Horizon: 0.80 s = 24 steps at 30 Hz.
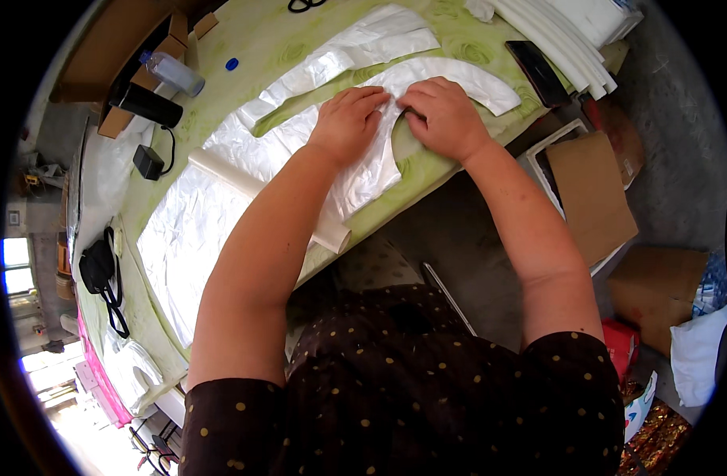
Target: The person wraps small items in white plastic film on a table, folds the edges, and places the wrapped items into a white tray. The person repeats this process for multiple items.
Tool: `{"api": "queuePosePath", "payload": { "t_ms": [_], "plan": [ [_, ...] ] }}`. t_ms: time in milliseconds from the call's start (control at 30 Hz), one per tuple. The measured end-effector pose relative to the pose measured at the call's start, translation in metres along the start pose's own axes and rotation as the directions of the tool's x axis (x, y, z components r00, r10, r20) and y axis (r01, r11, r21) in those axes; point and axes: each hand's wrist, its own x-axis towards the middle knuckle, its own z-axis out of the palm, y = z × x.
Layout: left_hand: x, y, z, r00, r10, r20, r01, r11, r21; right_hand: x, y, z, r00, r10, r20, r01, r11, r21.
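A shiny white plastic sheet (197,230) lies crinkled over the green patterned tablecloth, with two long curved strips running to the far right. My left hand (348,123) rests on it, fingers curled and pressing the plastic near the inner end of the nearer strip (478,83). Close beside it, my right hand (447,119) has bent fingers gripping that strip by its curved edge. A small dark bit shows at the right thumb; I cannot make out what it is. Under my left forearm, a cream-coloured roll (225,174) lies across the sheet.
Left and behind stand a plastic bottle (173,73), a black cylinder (148,105), a power adapter (148,162) and an open cardboard box (113,47). A phone (538,73) and white foam tubes (554,40) lie far right. Cardboard (592,198) stands beside the table. A black bag (98,263) lies left.
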Motion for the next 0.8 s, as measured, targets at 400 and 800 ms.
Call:
{"api": "queuePosePath", "payload": {
  "t_ms": [400,800],
  "plan": [
    [-0.004,0.010,-0.003,0.995,-0.095,0.035,0.093,0.994,0.063,0.012,0.031,-0.022,0.743,0.659,-0.118,-0.608,0.590,-0.531],
    [0.000,0.014,-0.013,0.956,-0.207,0.208,0.151,0.955,0.256,0.039,-0.055,0.036,0.934,0.355,0.040,-0.351,0.933,-0.077]
  ]
}}
